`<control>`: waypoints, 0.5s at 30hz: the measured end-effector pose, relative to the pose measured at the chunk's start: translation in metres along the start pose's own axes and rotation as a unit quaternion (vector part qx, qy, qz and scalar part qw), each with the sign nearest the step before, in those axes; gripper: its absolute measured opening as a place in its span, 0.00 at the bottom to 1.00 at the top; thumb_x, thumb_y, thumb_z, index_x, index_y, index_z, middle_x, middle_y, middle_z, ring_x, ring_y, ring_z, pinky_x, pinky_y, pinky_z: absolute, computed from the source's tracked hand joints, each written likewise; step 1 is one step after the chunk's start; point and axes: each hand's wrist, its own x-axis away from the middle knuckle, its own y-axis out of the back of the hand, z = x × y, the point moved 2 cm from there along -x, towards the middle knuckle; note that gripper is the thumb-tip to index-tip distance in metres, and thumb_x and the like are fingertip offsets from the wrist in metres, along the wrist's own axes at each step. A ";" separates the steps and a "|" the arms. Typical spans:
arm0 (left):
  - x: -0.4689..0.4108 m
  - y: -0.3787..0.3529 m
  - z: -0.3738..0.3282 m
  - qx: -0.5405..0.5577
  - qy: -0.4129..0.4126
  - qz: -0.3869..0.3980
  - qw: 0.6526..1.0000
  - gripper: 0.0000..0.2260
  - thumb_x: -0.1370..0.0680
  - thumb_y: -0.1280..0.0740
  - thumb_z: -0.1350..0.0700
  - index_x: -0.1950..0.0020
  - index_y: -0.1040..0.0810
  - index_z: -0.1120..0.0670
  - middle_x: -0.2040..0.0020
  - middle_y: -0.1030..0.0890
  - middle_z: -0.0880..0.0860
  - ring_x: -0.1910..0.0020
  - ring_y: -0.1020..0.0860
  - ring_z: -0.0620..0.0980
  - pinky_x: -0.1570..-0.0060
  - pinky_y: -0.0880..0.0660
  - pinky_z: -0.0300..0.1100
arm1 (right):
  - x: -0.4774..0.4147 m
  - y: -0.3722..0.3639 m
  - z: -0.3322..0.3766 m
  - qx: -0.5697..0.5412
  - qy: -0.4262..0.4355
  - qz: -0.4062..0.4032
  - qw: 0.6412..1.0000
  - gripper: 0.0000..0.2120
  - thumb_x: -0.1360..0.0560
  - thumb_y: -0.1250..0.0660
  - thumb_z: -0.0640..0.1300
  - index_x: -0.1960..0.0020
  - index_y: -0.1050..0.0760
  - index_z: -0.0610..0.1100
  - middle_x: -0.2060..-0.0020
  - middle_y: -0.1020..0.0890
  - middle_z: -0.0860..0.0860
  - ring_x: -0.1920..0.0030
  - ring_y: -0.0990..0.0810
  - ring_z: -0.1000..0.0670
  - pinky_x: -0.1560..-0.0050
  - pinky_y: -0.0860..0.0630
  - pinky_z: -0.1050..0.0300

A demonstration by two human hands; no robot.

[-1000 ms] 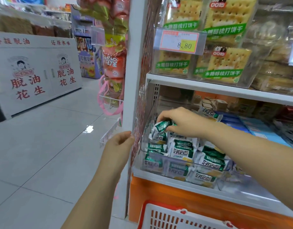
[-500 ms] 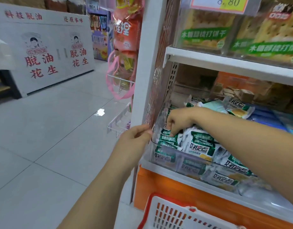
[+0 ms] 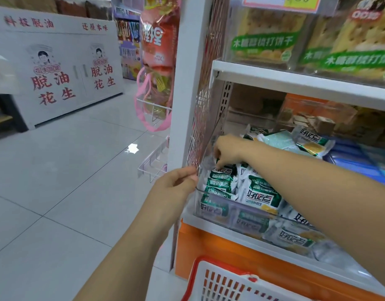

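- Fingers (image 3: 218, 156) of the right hand (image 3: 229, 149) are curling downward, pinching a green-and-white snack packet (image 3: 225, 170) that is standing at the left end of the clear bin (image 3: 208, 193) on the white shelf (image 3: 208, 220).
- The left hand (image 3: 176, 185) is bending its fingers against the bin's near corner; whether they are clamping it is unclear.
- A glossy tiled floor (image 3: 57, 192) is stretching left toward a white display counter (image 3: 57, 72).
- The frame's bottom edge is cutting off a red-and-white basket (image 3: 219, 283); its top edge is cropping the blurred price tag (image 3: 295, 3).

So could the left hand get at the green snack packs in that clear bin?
Probably yes: the left hand is at the corner of the clear bin, which is open on top, and the green packs lie just inside.
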 end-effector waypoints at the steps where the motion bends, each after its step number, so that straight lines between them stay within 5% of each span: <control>1: -0.001 0.000 0.000 0.002 0.000 -0.001 1.000 0.08 0.22 0.34 0.54 0.47 0.22 0.41 0.43 0.20 0.44 0.42 0.23 0.45 0.34 0.30 0.48 | -0.002 0.000 0.000 0.007 0.000 0.001 1.000 0.20 0.30 0.26 0.50 0.46 0.21 0.37 0.50 0.18 0.44 0.50 0.20 0.44 0.48 0.22 0.50; 6: -0.003 0.001 0.002 0.001 0.000 0.002 1.000 0.09 0.22 0.34 0.53 0.43 0.23 0.41 0.43 0.20 0.45 0.41 0.23 0.45 0.35 0.29 0.48 | 0.009 0.013 0.007 0.045 0.037 -0.027 0.998 0.03 0.26 0.32 0.40 0.54 0.22 0.40 0.58 0.21 0.46 0.56 0.23 0.45 0.54 0.26 0.53; 10: 0.001 0.001 -0.003 -0.002 -0.017 0.003 1.000 0.11 0.21 0.35 0.53 0.40 0.23 0.43 0.42 0.21 0.44 0.41 0.24 0.43 0.38 0.29 0.43 | 0.047 0.036 0.002 -0.020 0.071 -0.151 0.986 0.09 0.25 0.34 0.37 0.48 0.18 0.42 0.52 0.17 0.48 0.52 0.20 0.48 0.46 0.24 0.52; 15: 0.016 -0.001 -0.029 -0.038 -0.141 -0.043 0.988 0.12 0.21 0.34 0.56 0.39 0.24 0.45 0.45 0.22 0.38 0.46 0.25 0.34 0.50 0.31 0.27 | 0.121 0.055 0.013 -0.080 0.162 -0.271 0.945 0.10 0.25 0.33 0.36 0.47 0.18 0.44 0.55 0.18 0.53 0.54 0.27 0.57 0.50 0.34 0.66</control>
